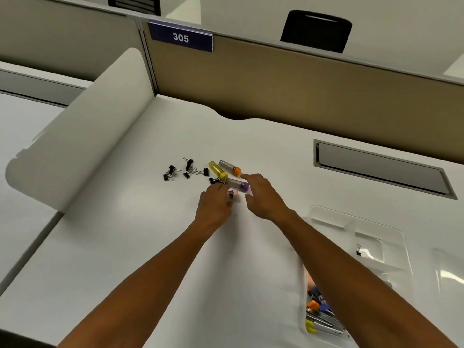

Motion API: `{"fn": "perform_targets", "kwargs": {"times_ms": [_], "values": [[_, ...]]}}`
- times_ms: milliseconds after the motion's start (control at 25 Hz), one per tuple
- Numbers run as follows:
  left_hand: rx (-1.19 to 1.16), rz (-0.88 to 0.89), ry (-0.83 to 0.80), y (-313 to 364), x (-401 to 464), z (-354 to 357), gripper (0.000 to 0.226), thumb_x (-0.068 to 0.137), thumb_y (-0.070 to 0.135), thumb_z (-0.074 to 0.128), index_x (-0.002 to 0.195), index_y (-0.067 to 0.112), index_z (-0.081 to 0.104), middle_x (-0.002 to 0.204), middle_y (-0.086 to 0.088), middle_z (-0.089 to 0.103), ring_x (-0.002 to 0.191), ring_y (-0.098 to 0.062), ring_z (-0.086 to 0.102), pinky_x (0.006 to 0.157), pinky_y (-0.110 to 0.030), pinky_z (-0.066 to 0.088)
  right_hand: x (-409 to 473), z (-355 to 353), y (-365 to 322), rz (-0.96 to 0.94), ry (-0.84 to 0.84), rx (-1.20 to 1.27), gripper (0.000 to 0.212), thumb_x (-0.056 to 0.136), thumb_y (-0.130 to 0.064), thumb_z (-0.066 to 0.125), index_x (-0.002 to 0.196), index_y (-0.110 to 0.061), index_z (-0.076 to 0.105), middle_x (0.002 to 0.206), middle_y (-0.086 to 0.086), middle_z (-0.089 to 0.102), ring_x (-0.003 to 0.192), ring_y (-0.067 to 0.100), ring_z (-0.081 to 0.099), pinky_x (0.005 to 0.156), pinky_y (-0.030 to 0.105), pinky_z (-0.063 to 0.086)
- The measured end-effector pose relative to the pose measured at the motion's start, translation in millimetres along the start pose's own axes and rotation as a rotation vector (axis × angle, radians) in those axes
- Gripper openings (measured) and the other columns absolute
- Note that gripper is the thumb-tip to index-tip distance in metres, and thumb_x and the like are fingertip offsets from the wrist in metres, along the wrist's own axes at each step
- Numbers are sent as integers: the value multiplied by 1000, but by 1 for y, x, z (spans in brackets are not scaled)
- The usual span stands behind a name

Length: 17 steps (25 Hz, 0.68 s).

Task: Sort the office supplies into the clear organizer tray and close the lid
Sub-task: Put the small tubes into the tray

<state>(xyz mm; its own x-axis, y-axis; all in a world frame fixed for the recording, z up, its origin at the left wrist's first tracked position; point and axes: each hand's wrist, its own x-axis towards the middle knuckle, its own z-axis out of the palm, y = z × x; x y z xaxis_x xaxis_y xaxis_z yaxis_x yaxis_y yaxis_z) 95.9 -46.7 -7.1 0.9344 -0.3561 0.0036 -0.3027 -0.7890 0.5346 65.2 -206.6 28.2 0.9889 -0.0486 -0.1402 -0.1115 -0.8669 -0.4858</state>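
On the white desk (155, 247) lie several black binder clips (185, 169), a yellow tube (218, 170), a clear tube with an orange cap (229, 167) and a clear tube with a purple cap (238, 184). My left hand (216, 204) is curled just below the purple-capped tube, pinching a small pinkish item (231, 195) that is blurred. My right hand (261, 194) hovers beside that tube with fingers spread. The clear organizer tray (401, 237) sits at the lower right with its lid open; it holds one binder clip (358, 249) and several capped tubes (317, 307).
A tan partition (276, 91) with a "305" sign (180, 37) closes the desk's far side. A curved white divider (82, 136) stands at the left. A grey cable hatch (381, 167) is set into the desk at the right. A black chair (316, 31) stands beyond the partition.
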Motion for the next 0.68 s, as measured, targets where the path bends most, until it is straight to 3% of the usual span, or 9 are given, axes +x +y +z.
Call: {"fn": "perform_targets", "kwargs": {"times_ms": [200, 320, 440, 680], "values": [[62, 110, -43, -8, 6, 15, 24, 91, 24, 60, 113, 15, 62, 116, -4, 64, 101, -23, 62, 85, -33, 48, 29, 12, -3, 25, -141, -190, 76, 89, -18, 62, 153, -22, 20, 159, 6, 22, 144, 28, 24, 107, 45, 41], [58, 101, -67, -14, 9, 19, 22, 92, 22, 60, 113, 13, 62, 115, -6, 65, 100, -23, 62, 88, -33, 50, 34, 20, 0, 24, -102, -258, 72, 87, -16, 65, 149, -26, 30, 152, 5, 36, 134, 28, 39, 98, 43, 49], [38, 87, -92, -20, 13, 19, 26, 92, 20, 61, 117, 12, 61, 117, -8, 65, 101, -22, 62, 91, -31, 50, 33, 29, 2, 41, -23, -272, 53, 90, -16, 60, 139, -29, 46, 134, 3, 52, 113, 25, 53, 84, 38, 54], [82, 83, -149, -23, 9, 7, 45, 88, 10, 66, 131, 12, 54, 128, -9, 60, 112, -24, 56, 98, -32, 45, 18, 32, 1, 85, 26, -267, 35, 95, -23, 55, 130, -29, 53, 116, 1, 57, 96, 21, 59, 74, 34, 53]]}}
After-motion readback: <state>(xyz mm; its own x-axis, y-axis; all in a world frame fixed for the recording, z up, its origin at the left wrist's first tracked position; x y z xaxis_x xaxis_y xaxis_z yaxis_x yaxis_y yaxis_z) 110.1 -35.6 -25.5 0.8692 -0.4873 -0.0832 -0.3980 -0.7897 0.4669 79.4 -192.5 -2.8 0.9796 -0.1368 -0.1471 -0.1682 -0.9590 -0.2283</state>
